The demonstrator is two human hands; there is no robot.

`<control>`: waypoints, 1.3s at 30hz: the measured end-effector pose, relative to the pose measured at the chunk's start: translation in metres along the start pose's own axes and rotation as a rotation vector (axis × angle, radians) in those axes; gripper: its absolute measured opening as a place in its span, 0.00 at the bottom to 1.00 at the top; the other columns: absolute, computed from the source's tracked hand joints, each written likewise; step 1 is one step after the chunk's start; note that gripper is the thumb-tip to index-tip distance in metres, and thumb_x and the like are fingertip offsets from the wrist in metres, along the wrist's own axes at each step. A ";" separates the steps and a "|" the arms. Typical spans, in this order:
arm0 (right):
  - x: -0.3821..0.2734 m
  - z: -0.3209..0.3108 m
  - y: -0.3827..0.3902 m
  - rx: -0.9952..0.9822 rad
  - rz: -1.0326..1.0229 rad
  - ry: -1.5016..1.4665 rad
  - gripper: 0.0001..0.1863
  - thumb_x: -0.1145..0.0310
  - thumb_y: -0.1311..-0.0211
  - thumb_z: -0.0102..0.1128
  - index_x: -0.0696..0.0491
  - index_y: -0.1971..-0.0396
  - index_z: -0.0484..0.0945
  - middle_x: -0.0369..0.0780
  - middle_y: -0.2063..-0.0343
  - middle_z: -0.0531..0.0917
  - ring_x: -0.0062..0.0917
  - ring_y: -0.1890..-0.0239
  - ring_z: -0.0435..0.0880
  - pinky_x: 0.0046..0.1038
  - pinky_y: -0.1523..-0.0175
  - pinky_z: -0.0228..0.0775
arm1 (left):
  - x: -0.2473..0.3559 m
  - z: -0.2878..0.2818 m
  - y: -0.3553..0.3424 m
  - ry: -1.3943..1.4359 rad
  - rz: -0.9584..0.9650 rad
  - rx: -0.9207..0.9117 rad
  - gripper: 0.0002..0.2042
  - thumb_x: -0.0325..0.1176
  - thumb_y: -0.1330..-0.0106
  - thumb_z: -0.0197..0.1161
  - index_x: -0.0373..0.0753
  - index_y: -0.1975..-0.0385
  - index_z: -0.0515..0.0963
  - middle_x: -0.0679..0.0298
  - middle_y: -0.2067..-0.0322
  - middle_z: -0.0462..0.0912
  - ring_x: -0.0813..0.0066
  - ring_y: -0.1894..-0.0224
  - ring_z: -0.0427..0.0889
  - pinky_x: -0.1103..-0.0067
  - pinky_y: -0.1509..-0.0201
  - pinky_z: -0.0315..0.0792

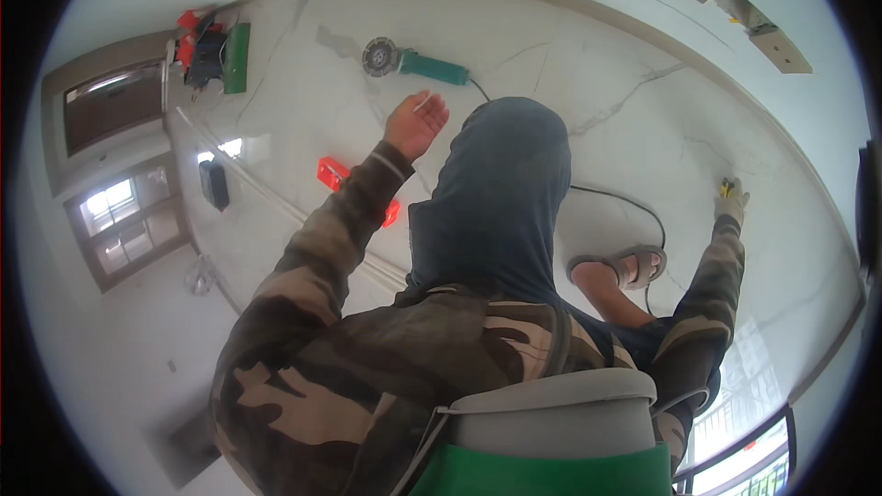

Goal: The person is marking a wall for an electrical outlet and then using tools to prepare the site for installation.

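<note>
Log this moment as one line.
left hand: open, raised, empty | right hand: gloved, on floor tile, gripping small yellow tool | angle grinder: lying apart

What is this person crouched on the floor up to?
A person in a camouflage jacket and dark hood is low on a white marble-look tiled floor. Their left hand is raised, open and empty, above the tiles. Their right hand reaches out to the side and grips a small yellow tool against the floor. A green angle grinder lies ahead with its cord trailing back, and small red pieces sit on the tiles. One sandalled foot shows.
</note>
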State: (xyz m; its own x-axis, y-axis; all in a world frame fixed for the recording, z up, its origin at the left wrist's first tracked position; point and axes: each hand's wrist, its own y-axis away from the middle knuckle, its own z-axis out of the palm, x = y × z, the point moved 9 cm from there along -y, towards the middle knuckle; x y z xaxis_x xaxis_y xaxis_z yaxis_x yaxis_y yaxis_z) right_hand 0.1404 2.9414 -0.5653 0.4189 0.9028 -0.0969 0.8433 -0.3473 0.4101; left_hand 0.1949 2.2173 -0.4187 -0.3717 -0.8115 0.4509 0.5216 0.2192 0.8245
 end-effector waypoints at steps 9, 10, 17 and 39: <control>0.089 0.022 0.143 -0.153 0.309 0.093 0.18 0.64 0.41 0.56 0.45 0.49 0.72 0.54 0.54 0.78 0.47 0.49 0.78 0.43 0.46 0.70 | -0.023 -0.043 -0.160 -0.375 0.044 0.331 0.42 0.58 0.46 0.68 0.44 0.35 0.58 0.53 0.38 0.56 0.57 0.37 0.59 0.58 0.41 0.65; 0.106 0.030 0.158 -0.258 0.347 0.087 0.21 0.63 0.42 0.57 0.46 0.47 0.72 0.53 0.53 0.78 0.46 0.47 0.77 0.41 0.44 0.70 | -0.020 -0.039 -0.174 -0.394 0.026 0.303 0.42 0.58 0.46 0.68 0.44 0.35 0.58 0.53 0.38 0.56 0.57 0.37 0.59 0.58 0.41 0.65; 0.091 -0.045 0.175 -0.100 0.156 -0.084 0.25 0.58 0.43 0.60 0.52 0.47 0.74 0.46 0.48 0.77 0.41 0.47 0.77 0.36 0.41 0.68 | -0.006 -0.048 -0.241 -0.432 -0.024 0.395 0.24 0.54 0.45 0.64 0.47 0.54 0.70 0.68 0.55 0.72 0.68 0.53 0.69 0.66 0.48 0.66; -0.365 -0.072 0.196 -0.854 0.087 -2.086 0.34 0.43 0.37 0.55 0.55 0.42 0.65 0.45 0.48 0.74 0.35 0.48 0.75 0.38 0.39 0.65 | -0.127 0.199 0.069 -1.271 -0.547 -0.788 0.20 0.31 0.39 0.60 0.34 0.49 0.65 0.59 0.59 0.73 0.70 0.59 0.78 0.66 0.48 0.76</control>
State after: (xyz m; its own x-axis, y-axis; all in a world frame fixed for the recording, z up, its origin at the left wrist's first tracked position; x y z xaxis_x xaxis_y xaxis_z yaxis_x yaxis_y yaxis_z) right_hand 0.1286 2.5618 -0.3836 0.5736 -0.7441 -0.3426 0.7524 0.3132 0.5795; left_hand 0.1252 2.4429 -0.3512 -0.8000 0.3540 0.4845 0.2151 -0.5846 0.7823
